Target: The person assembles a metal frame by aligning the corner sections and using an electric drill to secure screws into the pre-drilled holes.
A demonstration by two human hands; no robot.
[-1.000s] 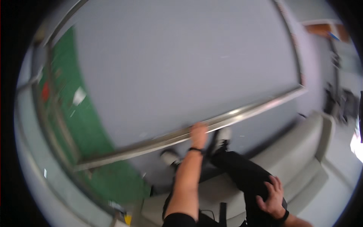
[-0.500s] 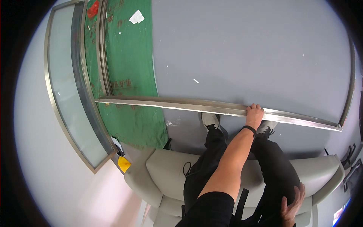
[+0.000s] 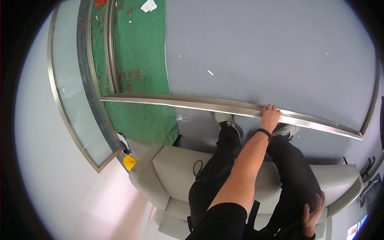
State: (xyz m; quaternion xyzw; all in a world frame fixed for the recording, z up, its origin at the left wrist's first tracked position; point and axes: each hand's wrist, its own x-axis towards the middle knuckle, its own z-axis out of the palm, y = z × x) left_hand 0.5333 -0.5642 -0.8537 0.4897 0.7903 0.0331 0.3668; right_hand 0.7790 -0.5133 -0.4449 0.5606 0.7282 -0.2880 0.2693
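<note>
A long silvery metal frame [image 3: 224, 105] stretches across the view just in front of my shoes, its near bar running from the green sheet to the right. My left hand [image 3: 271, 116] grips this bar right of its middle, fingers curled over the upper side; their undersides are hidden. Low on the right, my right hand [image 3: 314, 214] rests against my black-trousered leg [image 3: 294, 176] with its fingers apart, holding nothing. Part of each grey shoe [image 3: 288, 130] shows beneath or beside the bar.
A pale sofa [image 3: 176, 160] stands close behind my legs. On the left, a framed frosted glass panel [image 3: 68, 68] borders a green floor covering [image 3: 140, 52]. Grey floor [image 3: 248, 48] spreads ahead, with small white scraps. Something yellow [image 3: 129, 162] lies beside the sofa's left arm.
The view has shifted slightly, and the bar's left part appears a little higher in the picture. My left hand keeps its grip on the frame; my right hand stays at my leg.
</note>
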